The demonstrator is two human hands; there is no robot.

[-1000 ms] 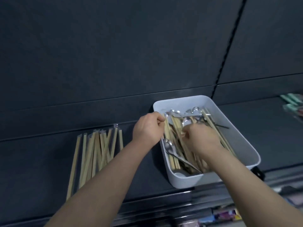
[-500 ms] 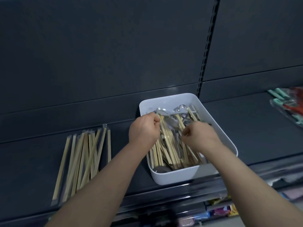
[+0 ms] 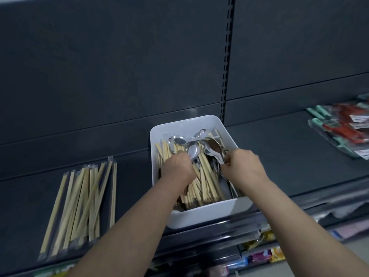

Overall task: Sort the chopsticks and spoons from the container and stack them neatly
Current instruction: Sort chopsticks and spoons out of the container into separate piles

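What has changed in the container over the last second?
The left hand moved from the left rim of the container in among its chopsticks; its grip is hidden. The right hand took hold of spoons and raised them. The chopstick pile on the shelf stayed put.

Two bare forearms seen, slender, tapering toward wrists. Left forearm point(image 3: 127, 226) uncovered along whole visible length; same noted for right forearm point(image 3: 299, 222). Left hand point(image 3: 177, 166) and right hand point(image 3: 244, 166) bare, rounded knuckles and backs shown. Skin surface smooth. Fingertips mostly hidden, nails not made out. Upper arms cut off by lower frame edge; what is worn above cannot be told
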